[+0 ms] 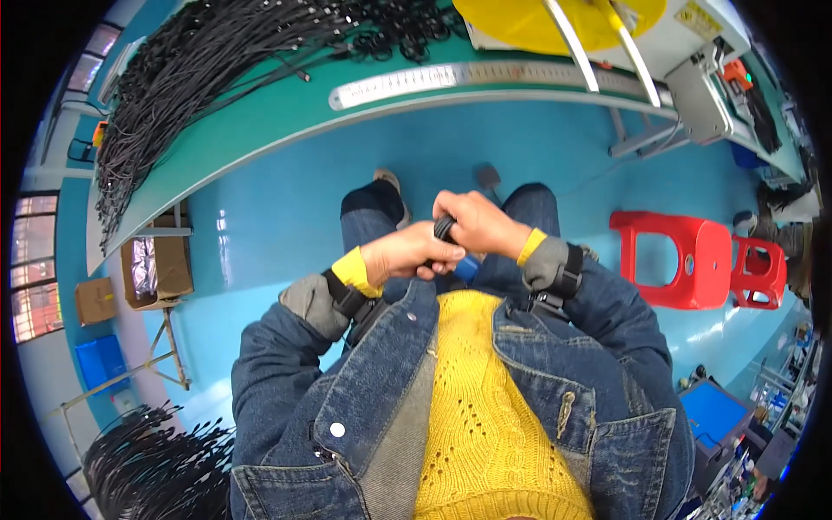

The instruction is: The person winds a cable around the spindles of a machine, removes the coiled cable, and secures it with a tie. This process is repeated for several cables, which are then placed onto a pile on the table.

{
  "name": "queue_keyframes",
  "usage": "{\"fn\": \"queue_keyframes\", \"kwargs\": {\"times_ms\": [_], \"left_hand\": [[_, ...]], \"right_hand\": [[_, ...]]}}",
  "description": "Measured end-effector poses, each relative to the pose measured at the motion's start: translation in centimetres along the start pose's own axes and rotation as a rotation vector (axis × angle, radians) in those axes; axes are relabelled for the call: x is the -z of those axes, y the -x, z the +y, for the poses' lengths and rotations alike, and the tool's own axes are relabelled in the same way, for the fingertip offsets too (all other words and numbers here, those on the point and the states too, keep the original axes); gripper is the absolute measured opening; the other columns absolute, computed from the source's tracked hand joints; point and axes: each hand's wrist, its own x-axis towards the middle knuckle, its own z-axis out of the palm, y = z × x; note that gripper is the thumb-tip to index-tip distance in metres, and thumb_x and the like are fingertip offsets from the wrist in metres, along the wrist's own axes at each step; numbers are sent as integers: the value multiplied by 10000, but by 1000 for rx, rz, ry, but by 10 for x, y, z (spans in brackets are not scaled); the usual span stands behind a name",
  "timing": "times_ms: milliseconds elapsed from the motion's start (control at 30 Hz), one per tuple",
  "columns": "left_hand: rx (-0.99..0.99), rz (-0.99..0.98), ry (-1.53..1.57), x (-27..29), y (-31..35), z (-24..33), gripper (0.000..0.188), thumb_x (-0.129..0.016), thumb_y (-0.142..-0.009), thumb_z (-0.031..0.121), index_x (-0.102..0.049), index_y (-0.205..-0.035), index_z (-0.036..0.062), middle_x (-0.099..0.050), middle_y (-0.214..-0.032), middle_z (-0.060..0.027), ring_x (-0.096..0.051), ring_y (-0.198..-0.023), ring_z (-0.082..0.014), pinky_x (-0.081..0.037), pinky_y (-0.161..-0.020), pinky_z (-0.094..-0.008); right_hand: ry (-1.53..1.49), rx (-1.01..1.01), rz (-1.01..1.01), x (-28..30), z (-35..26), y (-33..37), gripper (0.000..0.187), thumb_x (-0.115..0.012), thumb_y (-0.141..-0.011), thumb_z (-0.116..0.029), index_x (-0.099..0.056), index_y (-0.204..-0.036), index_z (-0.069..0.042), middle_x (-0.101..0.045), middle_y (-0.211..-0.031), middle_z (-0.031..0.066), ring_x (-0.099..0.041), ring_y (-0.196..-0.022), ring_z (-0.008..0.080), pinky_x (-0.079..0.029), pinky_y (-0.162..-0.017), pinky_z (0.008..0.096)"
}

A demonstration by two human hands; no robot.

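Observation:
My left hand (409,250) and my right hand (482,227) meet in front of my body, above my lap. Between them is a small black coiled cable (445,228), its dark loops showing at the fingers. Both hands are closed on it, the left from below and the right from above. Part of the coil is hidden by the fingers. Just under the hands a small blue object (468,268) shows; what kind it is I cannot make out.
Ahead, a green-topped table (260,130) bears a large heap of black cables (191,95), a steel ruler (390,87) and a machine with a yellow disc (555,24). Red stools (706,260) stand at right. At left are a cardboard box (178,270) and more black cables (156,459).

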Motion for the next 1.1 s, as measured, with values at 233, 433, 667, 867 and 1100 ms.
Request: {"fn": "queue_keyframes", "kwargs": {"times_ms": [233, 433, 667, 867, 1100], "left_hand": [[-226, -191, 305, 14, 21, -10, 341, -623, -817, 227, -479, -1020, -6, -491, -740, -30, -410, -585, -52, -305, -420, -161], [-208, -172, 433, 31, 36, -10, 273, -578, -846, 217, -493, -985, -2, -495, -727, -27, -412, -573, -53, -328, -445, -164], [-232, 321, -20, 28, 40, -15, 194, -567, -849, 210, -505, -913, 38, -462, -706, -6, -377, -543, -47, -309, -426, -171], [-453, 419, 304, 37, 50, -9, 126, -538, -866, 171, -502, -868, 50, -439, -678, 3, -380, -544, -43, -301, -420, -167], [-633, 454, 183, 23, 55, 28, 105, -546, -863, 153, -500, -851, 59, -437, -668, 4, -387, -550, -45, -288, -417, -169]], "right_hand": [[-21, 5, -138, 5, -19, -30, 118, -518, -701, -63, -526, -811, -21, -590, -672, 191, -584, -660, 376, -451, -574, 432], [-42, -50, -314, 0, -31, -62, 128, -543, -716, -96, -521, -814, -17, -589, -672, 192, -588, -670, 372, -455, -578, 428], [390, -45, -429, -10, -52, -78, 196, -573, -726, -137, -518, -869, -15, -592, -668, 181, -594, -673, 362, -460, -589, 428], [190, 146, -43, 41, -56, -130, 220, -622, -730, -169, -554, -881, -24, -584, -669, 145, -590, -640, 310, -452, -564, 385], [724, -43, 472, 53, -26, -223, 149, -623, -735, -181, -619, -746, -33, -586, -694, 120, -588, -672, 285, -462, -594, 365]]}}
